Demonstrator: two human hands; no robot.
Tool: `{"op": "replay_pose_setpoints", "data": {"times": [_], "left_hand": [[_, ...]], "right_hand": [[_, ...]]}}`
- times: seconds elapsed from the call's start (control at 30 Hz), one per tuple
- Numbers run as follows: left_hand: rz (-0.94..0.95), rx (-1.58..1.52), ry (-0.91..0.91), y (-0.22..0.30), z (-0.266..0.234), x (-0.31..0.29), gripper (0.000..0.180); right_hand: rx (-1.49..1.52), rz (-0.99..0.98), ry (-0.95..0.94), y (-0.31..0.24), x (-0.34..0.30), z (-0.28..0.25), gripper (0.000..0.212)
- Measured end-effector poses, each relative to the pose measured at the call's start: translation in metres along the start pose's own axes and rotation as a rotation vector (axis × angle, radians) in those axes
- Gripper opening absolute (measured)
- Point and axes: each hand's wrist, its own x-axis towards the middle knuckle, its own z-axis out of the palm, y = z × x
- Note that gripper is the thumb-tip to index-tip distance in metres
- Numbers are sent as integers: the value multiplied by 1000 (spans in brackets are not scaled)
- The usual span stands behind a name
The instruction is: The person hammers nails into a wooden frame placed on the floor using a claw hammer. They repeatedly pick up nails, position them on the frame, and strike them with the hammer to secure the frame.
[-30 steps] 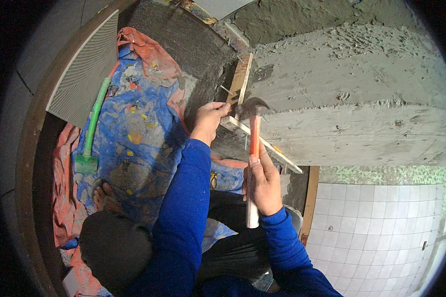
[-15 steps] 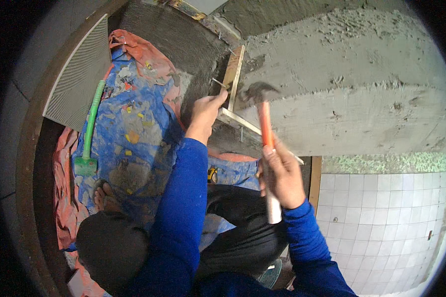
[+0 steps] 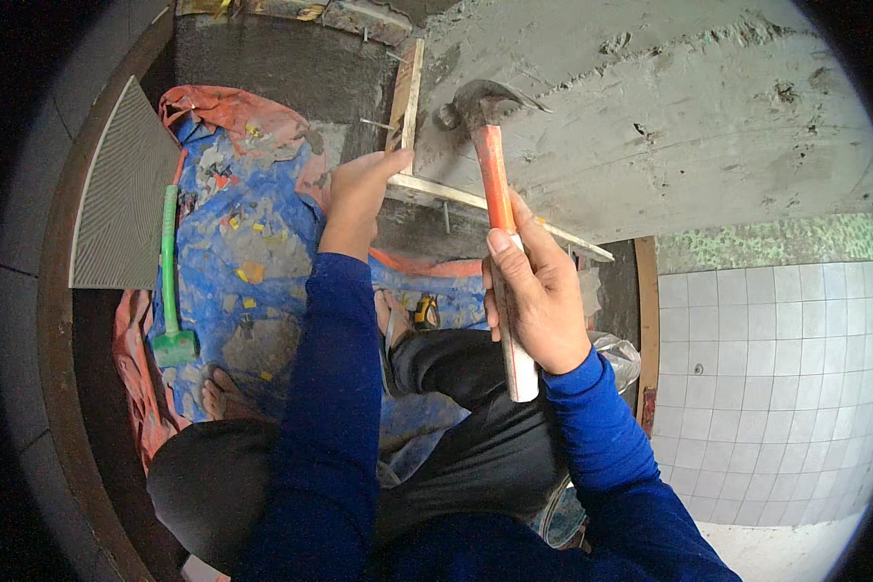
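Note:
My right hand is wrapped around the handle of a claw hammer, orange above and white below, its dark head up in front of the grey plastered surface. My left hand is at the corner where a short wooden strip meets a long, thin wooden strip. Its thumb lies on the short strip's lower end; the other fingers are mostly hidden. A nail sticks out sideways from the short strip just above this hand. Another nail projects below the long strip.
A green mallet lies on a dirty blue tarp at the left, beside a ridged tile. A yellow-and-black tape measure lies near my foot. Wet plaster spreads upper right, above a white tiled wall.
The hammer has risen away from the strips' corner, and its blurred head is now sharper. My left hand stays at the corner. The whole view has shifted, with the strips now further left and higher.

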Motion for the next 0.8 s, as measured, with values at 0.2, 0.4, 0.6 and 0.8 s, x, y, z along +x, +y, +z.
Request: {"op": "replay_pose_setpoints", "data": {"times": [0.2, 0.4, 0.6, 0.8], "left_hand": [[-81, -345, 135, -6, -1, -10, 68], [-34, -326, 188, -12, 4, -6, 65], [-61, -35, 229, -5, -6, -2, 54], [30, -85, 167, -17, -7, -11, 39]], "right_hand": [[-173, -42, -75, 10, 2, 10, 65], [-172, 64, -41, 24, 9, 31, 63], [-99, 105, -87, 24, 14, 32, 61], [-201, -99, 11, 27, 7, 37, 60]]}}
